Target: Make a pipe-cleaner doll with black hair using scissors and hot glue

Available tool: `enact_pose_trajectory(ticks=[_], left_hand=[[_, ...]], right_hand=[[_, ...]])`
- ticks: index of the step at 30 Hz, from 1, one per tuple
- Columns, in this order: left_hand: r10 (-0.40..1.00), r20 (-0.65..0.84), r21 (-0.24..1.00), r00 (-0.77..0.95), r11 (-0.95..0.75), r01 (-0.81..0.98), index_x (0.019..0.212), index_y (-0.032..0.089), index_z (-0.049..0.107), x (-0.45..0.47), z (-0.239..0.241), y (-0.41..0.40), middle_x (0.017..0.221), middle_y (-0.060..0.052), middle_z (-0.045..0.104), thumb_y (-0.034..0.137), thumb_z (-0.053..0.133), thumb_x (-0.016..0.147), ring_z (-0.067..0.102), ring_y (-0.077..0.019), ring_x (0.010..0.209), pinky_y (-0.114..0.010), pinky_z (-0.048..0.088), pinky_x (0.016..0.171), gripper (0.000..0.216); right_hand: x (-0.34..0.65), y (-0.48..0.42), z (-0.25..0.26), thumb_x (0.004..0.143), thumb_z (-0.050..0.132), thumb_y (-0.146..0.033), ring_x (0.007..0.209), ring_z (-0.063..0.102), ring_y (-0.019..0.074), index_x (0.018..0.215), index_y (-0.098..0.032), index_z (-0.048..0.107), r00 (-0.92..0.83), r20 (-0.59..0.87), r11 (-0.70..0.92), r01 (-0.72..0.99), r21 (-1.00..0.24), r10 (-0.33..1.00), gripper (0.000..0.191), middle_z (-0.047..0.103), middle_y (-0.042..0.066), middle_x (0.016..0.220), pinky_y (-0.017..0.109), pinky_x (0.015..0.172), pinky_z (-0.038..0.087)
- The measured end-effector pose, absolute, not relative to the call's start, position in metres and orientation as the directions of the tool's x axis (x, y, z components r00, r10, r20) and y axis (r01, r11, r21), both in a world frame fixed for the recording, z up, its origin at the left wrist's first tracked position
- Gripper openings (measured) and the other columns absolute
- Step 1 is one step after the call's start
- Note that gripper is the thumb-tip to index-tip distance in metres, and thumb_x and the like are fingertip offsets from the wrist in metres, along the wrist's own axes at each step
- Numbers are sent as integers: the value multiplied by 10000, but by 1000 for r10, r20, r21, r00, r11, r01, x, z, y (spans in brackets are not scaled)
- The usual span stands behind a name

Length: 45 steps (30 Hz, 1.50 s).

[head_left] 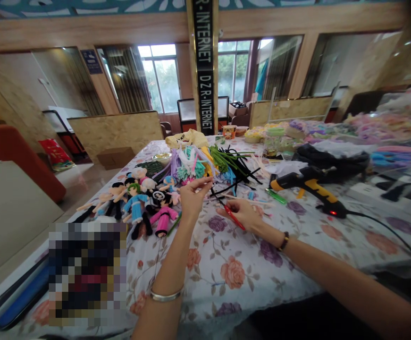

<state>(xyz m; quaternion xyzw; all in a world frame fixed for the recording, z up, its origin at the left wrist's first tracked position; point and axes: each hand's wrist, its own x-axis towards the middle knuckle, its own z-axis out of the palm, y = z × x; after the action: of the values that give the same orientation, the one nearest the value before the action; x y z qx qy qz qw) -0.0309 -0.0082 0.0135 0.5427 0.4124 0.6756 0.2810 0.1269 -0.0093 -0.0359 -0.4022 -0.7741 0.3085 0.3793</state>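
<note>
Pinching something thin and pale between thumb and fingertips, your left hand [193,192] is raised just above the flowered tablecloth [233,264]; what it grips is too small to name for sure, though it looks like a short strip. Your right hand [242,212] rests low on the cloth just to the right of it, fingers closed around red-handled scissors [230,215] that lie across the palm, blades pointing far and left. Just beyond both hands sits a heap of pipe cleaners [205,165] in green, black, purple and teal. To the left of your left hand lie several small dolls [139,200] in a cluster. Farther right, a yellow and black glue gun [309,186] rests on the table, well apart from your right hand.
</note>
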Motion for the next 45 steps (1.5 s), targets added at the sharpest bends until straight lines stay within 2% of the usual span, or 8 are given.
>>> enact_pose_trajectory(ticks=[6,11,17,25,29,38,45], left_hand=[[830,499,862,-250,-505,45,796,187,743,-32,12,-7,832,-47,732,260,722,616,629,-140,715,-266,497,719,196],[827,502,862,-254,-503,63,795,187,743,-32,12,-7,827,-47,732,260,720,615,629,-145,704,-273,500,707,196],[829,496,863,-258,-504,36,786,186,743,-31,14,-8,823,-45,732,245,723,613,639,-148,737,-270,493,738,184],[827,497,859,-263,-513,12,790,177,739,-30,12,-8,817,-47,731,242,729,607,645,-149,741,-270,498,744,195],[828,492,862,-268,-507,14,788,176,739,-31,13,-8,812,-46,731,243,730,606,642,-147,732,-268,499,733,194],[817,501,857,-286,-515,31,792,180,738,-33,12,-5,803,-45,729,258,731,609,638,-147,712,-272,502,714,199],[822,469,864,-322,-503,-26,769,173,737,-33,13,-5,751,-35,722,240,741,579,627,-130,678,-251,496,686,201]], right_hand=[[125,-10,-37,747,570,-525,479,292,74,554,-187,378,-411,324,466,315,-827,852,434,328,-51,511,228,451,204],[125,-11,-36,743,570,-537,465,278,73,525,-187,365,-398,317,463,353,-813,861,460,314,-51,491,236,441,183],[123,-12,-34,744,572,-528,483,300,78,544,-192,363,-401,339,472,300,-829,851,444,328,-50,506,235,457,211],[123,-15,-29,727,572,-548,468,270,74,514,-194,344,-378,312,445,340,-829,871,472,297,-54,487,243,452,184],[123,-13,-31,715,594,-535,479,274,73,522,-192,346,-381,333,462,324,-826,862,465,299,-55,502,238,456,193],[124,-13,-31,721,582,-556,510,287,83,531,-187,365,-323,402,509,410,-757,857,469,320,-49,530,239,476,207],[123,-8,-37,756,551,-559,480,330,87,566,-196,373,-359,354,457,261,-851,864,446,351,-52,500,234,462,234]])
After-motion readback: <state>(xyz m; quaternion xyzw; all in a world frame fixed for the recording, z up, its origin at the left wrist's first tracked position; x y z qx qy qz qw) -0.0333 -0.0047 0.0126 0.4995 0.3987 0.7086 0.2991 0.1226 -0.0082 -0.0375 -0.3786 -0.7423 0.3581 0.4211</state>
